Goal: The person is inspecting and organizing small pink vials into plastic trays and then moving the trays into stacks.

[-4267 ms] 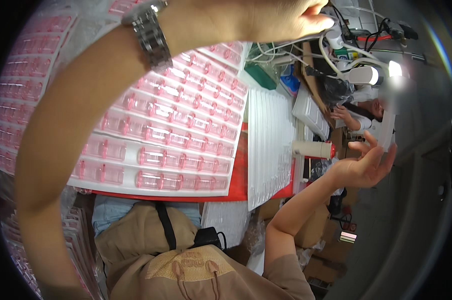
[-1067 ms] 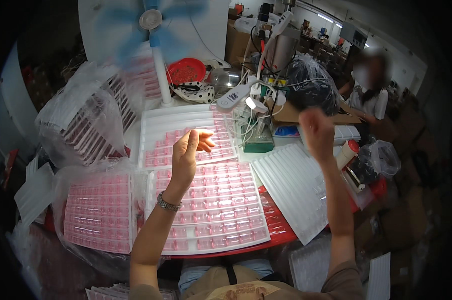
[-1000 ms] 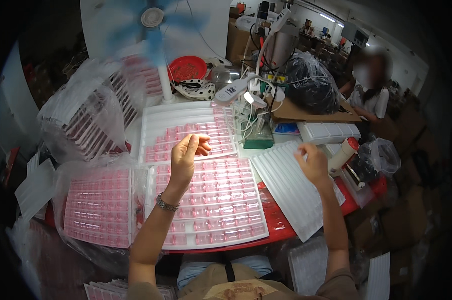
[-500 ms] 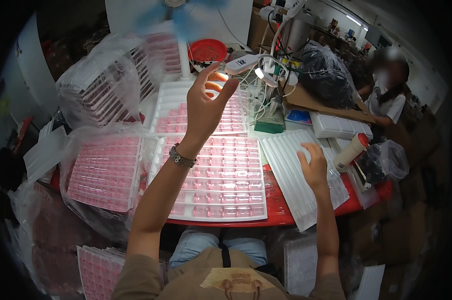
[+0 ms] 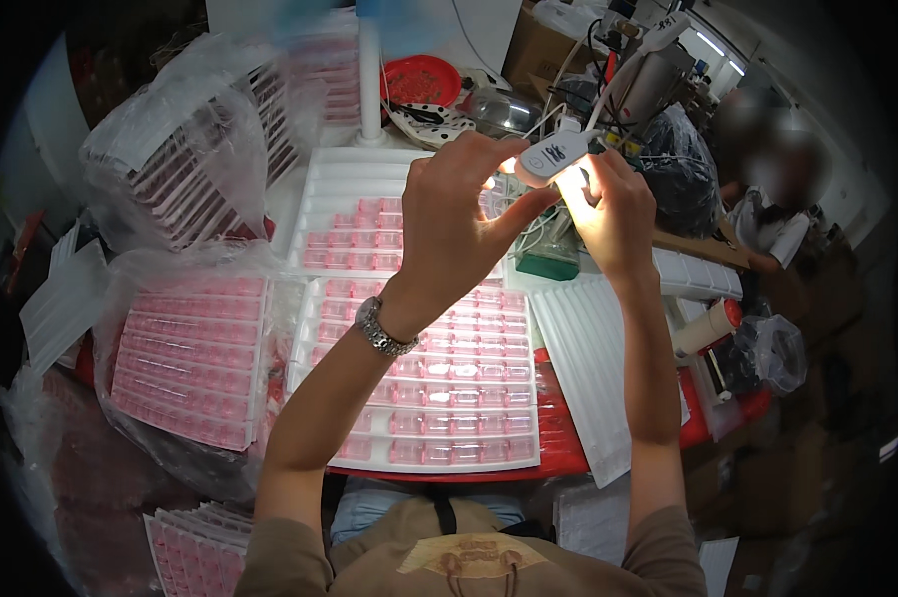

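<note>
1. Left hand (image 5: 449, 204) is hovering at 8 o'clock from a white lamp (image 5: 558, 154), its thumb spreading away from bent fingers, so it is staying unclosed; whether it is touching the lamp cannot be told.
2. Right hand (image 5: 618, 224) is hovering between 4 and 5 o'clock from the lamp, fingers curling inward; glare is hiding their tips, so whether they are gripping anything cannot be told.
3. Between both hands, the lamp's head is running its long axis from 8 to 2 o'clock, its rounded free end pointing to 8, its underside glowing.
4. A silver watch (image 5: 379, 328) is circling the left wrist.
5. At 6 o'clock from the lamp, a green block (image 5: 546, 264) is sitting.
6. At 7 o'clock, a near tray (image 5: 379, 428) is carrying rows of clear pink pieces (image 5: 464, 423); a part-filled tray (image 5: 355, 174) is lying at 11 o'clock from it, a plastic-wrapped tray (image 5: 261, 368) at 9, a white ridged sheet (image 5: 588, 358) at 3.
7. Between 4 and 5 o'clock from the lamp, a pale cylinder (image 5: 703, 330) is slanting, its red end pointing to 2.
</note>
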The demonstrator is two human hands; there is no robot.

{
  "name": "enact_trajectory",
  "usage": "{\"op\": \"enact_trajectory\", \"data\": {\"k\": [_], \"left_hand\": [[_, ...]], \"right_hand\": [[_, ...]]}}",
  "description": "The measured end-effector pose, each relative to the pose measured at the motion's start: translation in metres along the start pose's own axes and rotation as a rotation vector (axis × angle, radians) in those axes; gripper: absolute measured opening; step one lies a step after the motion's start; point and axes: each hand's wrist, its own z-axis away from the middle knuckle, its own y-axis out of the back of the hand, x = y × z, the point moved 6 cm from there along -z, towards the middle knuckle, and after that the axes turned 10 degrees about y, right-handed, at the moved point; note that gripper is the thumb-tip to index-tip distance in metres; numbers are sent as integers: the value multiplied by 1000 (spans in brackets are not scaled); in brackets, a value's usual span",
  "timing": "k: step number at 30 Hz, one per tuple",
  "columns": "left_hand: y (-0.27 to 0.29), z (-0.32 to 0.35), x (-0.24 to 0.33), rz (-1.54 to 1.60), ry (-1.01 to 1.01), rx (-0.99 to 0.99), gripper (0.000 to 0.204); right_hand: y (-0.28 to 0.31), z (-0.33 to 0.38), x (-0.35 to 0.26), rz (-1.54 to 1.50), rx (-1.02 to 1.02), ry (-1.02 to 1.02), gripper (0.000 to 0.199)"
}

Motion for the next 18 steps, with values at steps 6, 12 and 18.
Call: {"op": "enact_trajectory", "data": {"k": [6,12,18], "left_hand": [[-11,1,-7,177,190,-14,37],[-21,13,40,-24,-188,-19,30],[-26,11,30,28,-144,-43,34]], "right_hand": [[12,25,3,-172,98,-69,18],[14,67,36,-359,122,-147,26],[82,69,-13,-367,303,-21,31]]}}
